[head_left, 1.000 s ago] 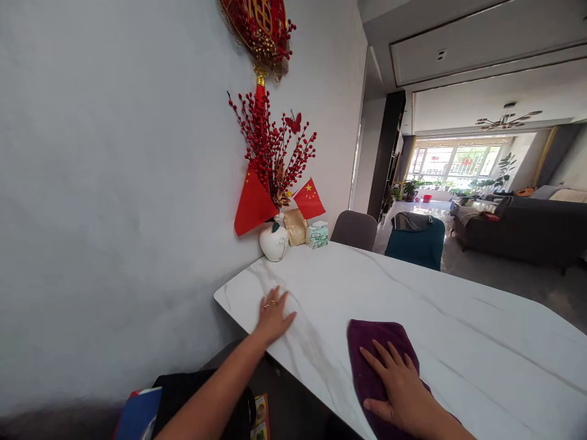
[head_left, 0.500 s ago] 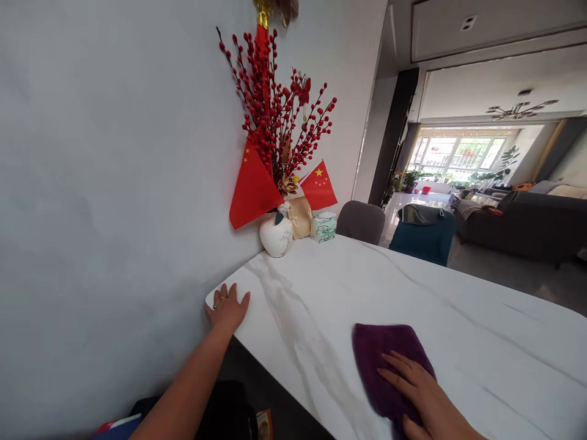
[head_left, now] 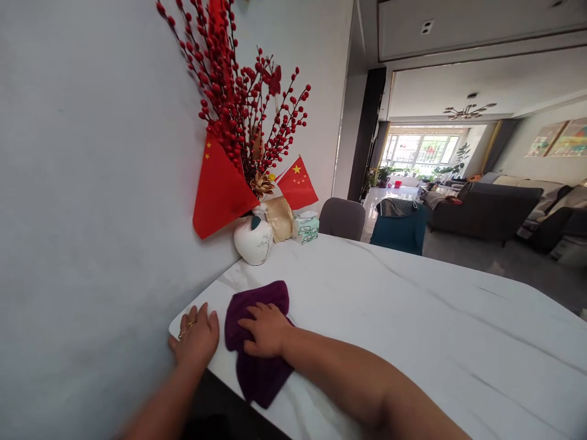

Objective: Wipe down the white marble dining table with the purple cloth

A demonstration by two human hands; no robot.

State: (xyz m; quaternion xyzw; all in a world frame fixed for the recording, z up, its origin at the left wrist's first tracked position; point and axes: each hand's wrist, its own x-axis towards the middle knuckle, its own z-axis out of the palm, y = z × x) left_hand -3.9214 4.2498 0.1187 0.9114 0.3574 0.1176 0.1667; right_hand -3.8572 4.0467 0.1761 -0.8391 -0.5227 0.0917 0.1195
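Note:
A purple cloth (head_left: 263,382) lies spread and slightly rumpled on the white marble-patterned table (head_left: 376,299), close to its left end. On top of the cloth rests my right hand (head_left: 266,330), palm down with the fingers stretched out and apart, pressing it against the surface. My left hand (head_left: 198,339), with rings on a finger, lies at the table's left corner, fingers spread. It holds nothing and is just left of the cloth, not touching it.
Against the wall stand a white vase (head_left: 254,243), red berry branches (head_left: 233,91), red flags (head_left: 220,189), a golden bag (head_left: 279,219) and a tissue box (head_left: 306,228). Chairs, one grey (head_left: 342,219) and one blue (head_left: 398,229), stand along the far edge.
My right hand has slid the purple cloth leftward and away from me across the table, close to my left hand. My left hand stays at the corner. The view has shifted to the right.

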